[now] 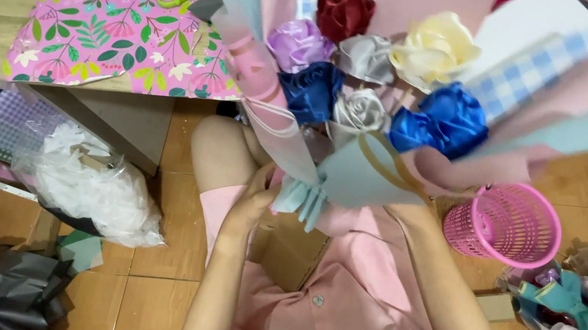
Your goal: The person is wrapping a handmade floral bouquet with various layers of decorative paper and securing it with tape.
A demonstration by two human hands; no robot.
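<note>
The bouquet (387,101) is all satin colour: a dark red rose (344,15) at the top, a lilac one (299,43), two silver-grey ones (367,58), a cream one (433,48), and two deep royal blue ones (450,122). Its wrapping (549,94) mixes pale pink, soft teal and white sheets with a blue-and-white checked strip. The gift paper (126,23) on the low table is bright pink with green leaves and small white flowers. The little basket (504,221) on the floor is hot pink. The person's shirt (365,313) is plain salmon pink with grey buttons. The floor tiles (148,275) are warm orange-brown.
</note>
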